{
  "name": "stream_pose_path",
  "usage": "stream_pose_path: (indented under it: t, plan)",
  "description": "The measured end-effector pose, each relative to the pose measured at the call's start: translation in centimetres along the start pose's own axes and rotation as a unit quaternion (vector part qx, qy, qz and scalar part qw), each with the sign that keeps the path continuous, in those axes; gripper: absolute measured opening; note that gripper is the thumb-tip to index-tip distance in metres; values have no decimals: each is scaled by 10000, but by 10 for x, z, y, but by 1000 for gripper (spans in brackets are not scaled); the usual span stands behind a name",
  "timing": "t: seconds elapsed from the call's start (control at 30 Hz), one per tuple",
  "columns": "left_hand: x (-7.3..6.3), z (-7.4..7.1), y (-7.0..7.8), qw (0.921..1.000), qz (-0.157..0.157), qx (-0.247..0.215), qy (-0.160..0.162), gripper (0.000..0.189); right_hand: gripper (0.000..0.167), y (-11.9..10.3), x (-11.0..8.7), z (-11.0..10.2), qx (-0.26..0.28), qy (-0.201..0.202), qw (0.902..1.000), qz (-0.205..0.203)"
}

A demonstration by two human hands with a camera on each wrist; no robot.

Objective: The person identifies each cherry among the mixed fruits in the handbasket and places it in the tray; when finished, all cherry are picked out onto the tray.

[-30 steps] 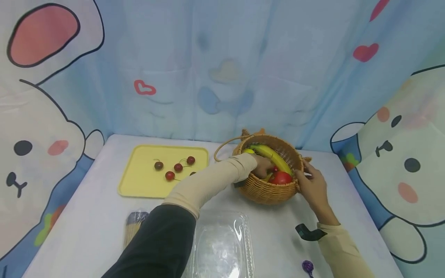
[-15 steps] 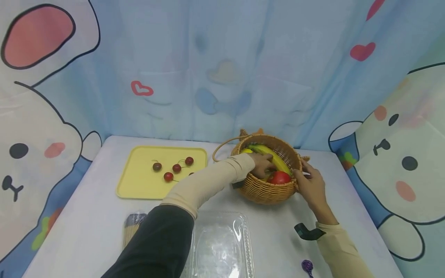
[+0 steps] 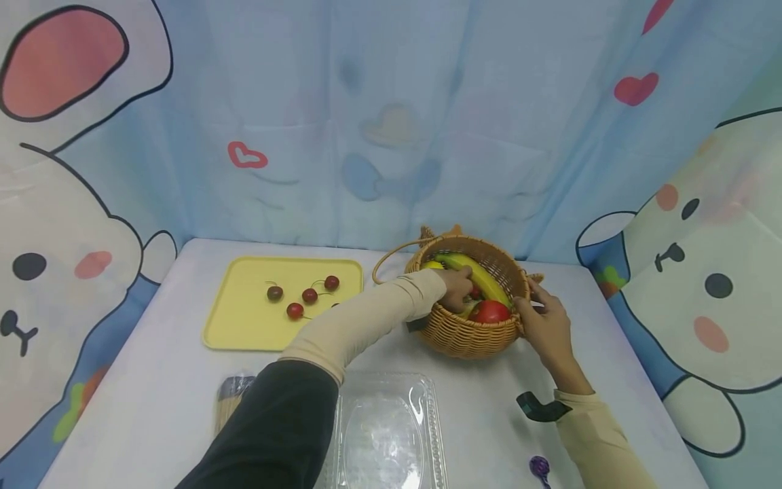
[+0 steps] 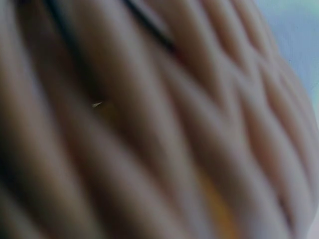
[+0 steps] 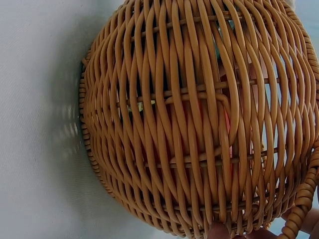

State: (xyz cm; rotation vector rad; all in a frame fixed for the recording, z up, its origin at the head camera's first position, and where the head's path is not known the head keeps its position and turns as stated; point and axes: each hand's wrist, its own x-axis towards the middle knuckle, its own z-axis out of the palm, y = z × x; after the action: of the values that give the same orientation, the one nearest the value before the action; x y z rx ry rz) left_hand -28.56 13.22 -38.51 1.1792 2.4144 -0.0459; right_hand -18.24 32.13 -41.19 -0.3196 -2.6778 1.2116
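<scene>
A round wicker basket (image 3: 467,339) stands at the back of the table in the head view. Inside it lie a banana (image 3: 476,270), a round red fruit (image 3: 491,312), and a yellow fruit partly behind the sleeve. My left hand (image 3: 455,288) reaches into the basket over the fruit; a small red thing (image 3: 475,292) shows beside its fingers. Whether these fingers hold anything is hidden. With thumb and fingers, my right hand (image 3: 546,326) grips the basket's right rim. The right wrist view shows the basket's weave (image 5: 194,124) up close; the left wrist view is blurred weave.
Several cherries (image 3: 309,295) lie on a yellow tray (image 3: 244,319) at the back left. A clear plastic container (image 3: 387,435) sits at front centre. The left sleeve partly covers a bundle of thin sticks (image 3: 227,407). A purple-wrapped lollipop (image 3: 540,467) lies at front right.
My left hand dips among the fruit, then shifts slightly left, uncovering the small red thing beside its fingers. My right hand stays on the basket rim. The head view has shifted slightly.
</scene>
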Motion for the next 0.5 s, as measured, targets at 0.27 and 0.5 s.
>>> stream_pose_path:
  t: [0.27, 0.5]
  plan:
    - [13, 5, -6, 9982, 452, -270, 271, 38, 60, 0, -1, 1, 57, -49, 10000, 43]
    - [16, 5, -6, 9915, 718, -381, 1017, 17, 62, 2, 0, 0, 45, -103, 9999, 86]
